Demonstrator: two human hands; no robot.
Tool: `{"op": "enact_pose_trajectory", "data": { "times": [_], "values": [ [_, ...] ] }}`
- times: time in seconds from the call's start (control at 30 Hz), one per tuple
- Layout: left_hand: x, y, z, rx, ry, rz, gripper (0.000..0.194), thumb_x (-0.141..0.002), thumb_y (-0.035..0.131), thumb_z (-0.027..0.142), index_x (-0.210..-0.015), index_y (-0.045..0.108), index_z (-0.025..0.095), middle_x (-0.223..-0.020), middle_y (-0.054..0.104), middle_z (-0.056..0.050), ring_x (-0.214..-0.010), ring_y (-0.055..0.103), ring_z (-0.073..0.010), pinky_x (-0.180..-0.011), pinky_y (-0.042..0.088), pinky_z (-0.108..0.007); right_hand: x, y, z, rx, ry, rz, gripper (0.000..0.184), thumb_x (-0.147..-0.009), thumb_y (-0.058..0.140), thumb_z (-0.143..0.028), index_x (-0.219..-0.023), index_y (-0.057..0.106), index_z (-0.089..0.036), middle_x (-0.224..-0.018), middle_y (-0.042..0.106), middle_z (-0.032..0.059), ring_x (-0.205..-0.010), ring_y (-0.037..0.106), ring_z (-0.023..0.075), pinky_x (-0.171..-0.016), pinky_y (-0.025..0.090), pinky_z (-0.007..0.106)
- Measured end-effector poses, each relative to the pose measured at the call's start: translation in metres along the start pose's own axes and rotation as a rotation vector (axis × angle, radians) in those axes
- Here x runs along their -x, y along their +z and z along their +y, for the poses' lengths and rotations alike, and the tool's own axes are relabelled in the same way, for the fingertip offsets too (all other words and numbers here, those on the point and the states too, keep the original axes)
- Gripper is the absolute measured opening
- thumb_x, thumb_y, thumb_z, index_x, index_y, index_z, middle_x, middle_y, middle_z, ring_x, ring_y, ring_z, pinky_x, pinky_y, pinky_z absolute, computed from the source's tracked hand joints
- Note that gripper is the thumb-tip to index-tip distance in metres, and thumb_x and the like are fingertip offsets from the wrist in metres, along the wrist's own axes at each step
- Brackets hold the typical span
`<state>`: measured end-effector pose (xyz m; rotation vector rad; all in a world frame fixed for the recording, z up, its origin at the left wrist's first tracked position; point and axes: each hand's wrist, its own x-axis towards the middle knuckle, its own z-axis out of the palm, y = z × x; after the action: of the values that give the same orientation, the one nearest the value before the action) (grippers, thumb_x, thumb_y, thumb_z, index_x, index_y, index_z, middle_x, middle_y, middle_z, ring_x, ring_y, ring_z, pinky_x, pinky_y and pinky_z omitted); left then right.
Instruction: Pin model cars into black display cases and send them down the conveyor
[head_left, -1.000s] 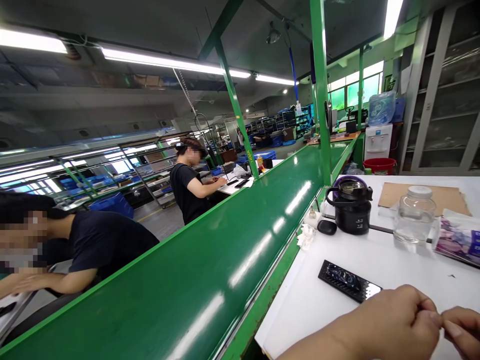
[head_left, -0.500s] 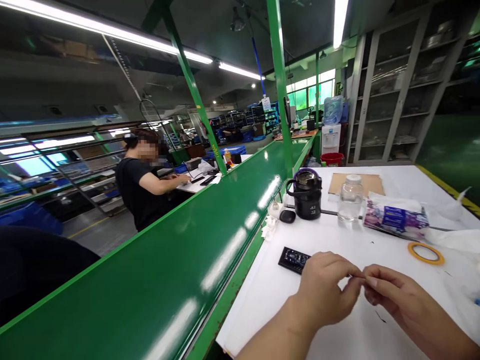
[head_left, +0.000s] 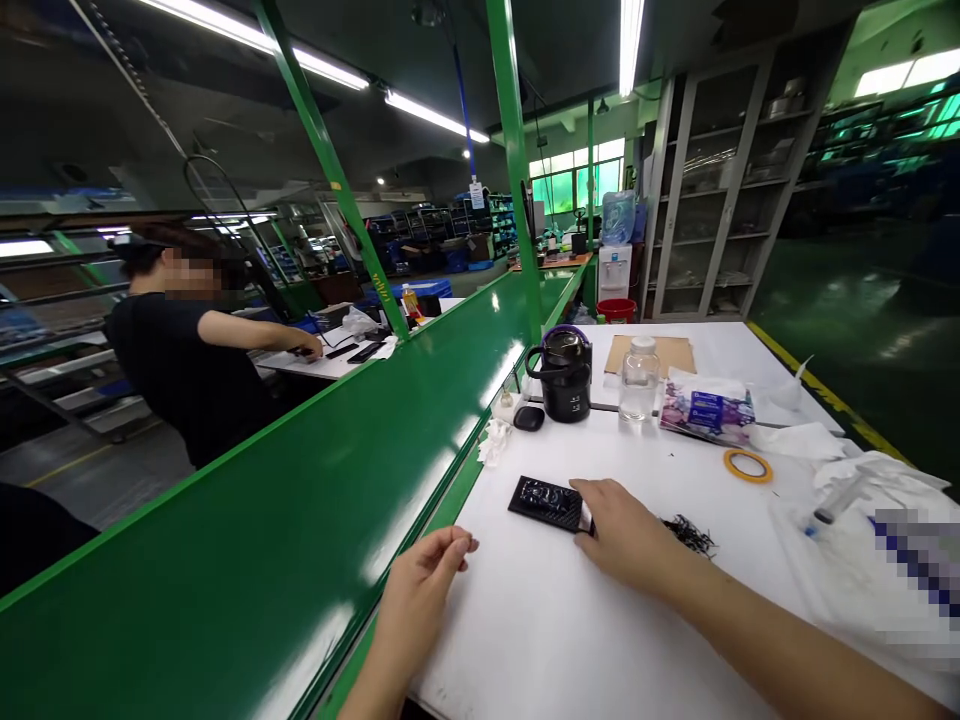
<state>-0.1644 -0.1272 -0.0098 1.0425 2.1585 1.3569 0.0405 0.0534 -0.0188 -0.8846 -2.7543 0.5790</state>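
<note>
A flat black rectangular case (head_left: 546, 503) with a carbon-weave pattern lies on the white worktable (head_left: 510, 630), and a shiny silver strip shows at its right end. My right hand (head_left: 622, 532) has its fingertips on that end and seems to pinch it. A small tangle of thin black strands (head_left: 688, 535) lies just right of my right hand. My left hand (head_left: 429, 578) is apart from everything, near the table's left edge, with its fingers loosely closed and nothing visible in them.
A black pot with a purple rim (head_left: 561, 378), glass jar (head_left: 639, 380), printed plastic pack (head_left: 706, 412) and yellow tape roll (head_left: 748, 465) stand beyond my hands. A green conveyor belt (head_left: 247, 510) runs along the left, with a co-worker (head_left: 180, 350) beyond it.
My hands have parted from their fingertip pinch. The right hand has moved onto the black case and the left has drawn back toward the table's left edge. The view has swung left, showing more of the table.
</note>
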Motion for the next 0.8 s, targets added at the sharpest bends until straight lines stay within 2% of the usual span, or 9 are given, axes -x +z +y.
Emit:
{"op": "enact_pose_trajectory", "data": {
  "times": [0.1, 0.17, 0.23, 0.3, 0.4, 0.53, 0.8],
  "values": [
    [0.023, -0.007, -0.024, -0.127, -0.041, 0.044, 0.035, -0.086, 0.056, 0.052, -0.085, 0.071, 0.020, -0.088, 0.072, -0.004, -0.078, 0.065, -0.0212, -0.076, 0.053, -0.032, 0.005, 0.012, -0.018, -0.016, 0.010, 0.003, 0.056, -0.083, 0.063, -0.012, -0.137, 0.050, -0.007, -0.115, 0.059, 0.0172, -0.110, 0.053, 0.0323, -0.095, 0.046, 0.046],
    [0.037, -0.007, -0.031, -0.201, 0.003, 0.092, 0.032, -0.087, 0.055, 0.050, -0.086, 0.071, 0.022, -0.090, 0.072, -0.003, -0.083, 0.066, -0.0223, -0.078, 0.053, -0.033, 0.019, 0.021, -0.033, -0.068, -0.061, -0.016, 0.062, -0.079, 0.068, -0.015, -0.138, 0.049, -0.008, -0.114, 0.058, 0.0158, -0.106, 0.053, 0.0318, -0.093, 0.047, 0.046],
    [0.048, -0.003, -0.032, -0.247, 0.150, 0.169, 0.026, -0.090, 0.055, 0.043, -0.088, 0.071, 0.023, -0.092, 0.072, -0.003, -0.088, 0.066, -0.0222, -0.080, 0.053, -0.033, 0.033, 0.031, -0.047, -0.145, -0.196, -0.020, 0.063, -0.077, 0.070, -0.017, -0.137, 0.050, -0.011, -0.114, 0.058, 0.0128, -0.104, 0.052, 0.0303, -0.095, 0.045, 0.045],
    [0.054, 0.007, -0.031, -0.288, 0.349, 0.253, 0.018, -0.091, 0.056, 0.034, -0.090, 0.071, 0.024, -0.094, 0.072, -0.003, -0.091, 0.065, -0.0212, -0.082, 0.053, -0.033, 0.043, 0.038, -0.055, -0.199, -0.308, 0.012, 0.058, -0.079, 0.069, -0.017, -0.134, 0.053, -0.013, -0.114, 0.058, 0.0107, -0.104, 0.050, 0.0294, -0.097, 0.043, 0.045],
    [0.056, 0.023, -0.028, -0.378, 0.531, 0.325, 0.013, -0.090, 0.058, 0.022, -0.089, 0.071, 0.024, -0.102, 0.070, -0.004, -0.098, 0.062, -0.0211, -0.088, 0.052, -0.036, 0.049, 0.044, -0.056, -0.222, -0.364, 0.048, 0.048, -0.082, 0.067, -0.018, -0.128, 0.055, -0.013, -0.115, 0.056, 0.0107, -0.105, 0.048, 0.0295, -0.099, 0.040, 0.047],
    [0.055, 0.035, -0.028, -0.472, 0.592, 0.323, 0.013, -0.088, 0.059, 0.016, -0.089, 0.070, 0.023, -0.109, 0.069, -0.005, -0.104, 0.059, -0.0224, -0.090, 0.052, -0.040, 0.050, 0.042, -0.051, -0.265, -0.417, 0.029, 0.048, -0.081, 0.069, -0.018, -0.127, 0.054, -0.017, -0.115, 0.055, 0.0092, -0.106, 0.046, 0.0289, -0.099, 0.039, 0.046],
    [0.056, 0.040, -0.025, -0.532, 0.634, 0.299, 0.013, -0.083, 0.061, 0.010, -0.085, 0.067, 0.022, -0.108, 0.069, -0.005, -0.100, 0.057, -0.0228, -0.087, 0.051, -0.042, 0.050, 0.044, -0.048, -0.294, -0.430, 0.030, 0.050, -0.081, 0.068, -0.016, -0.129, 0.055, -0.021, -0.121, 0.052, 0.0087, -0.111, 0.044, 0.0276, -0.101, 0.037, 0.044]
  ]
}}
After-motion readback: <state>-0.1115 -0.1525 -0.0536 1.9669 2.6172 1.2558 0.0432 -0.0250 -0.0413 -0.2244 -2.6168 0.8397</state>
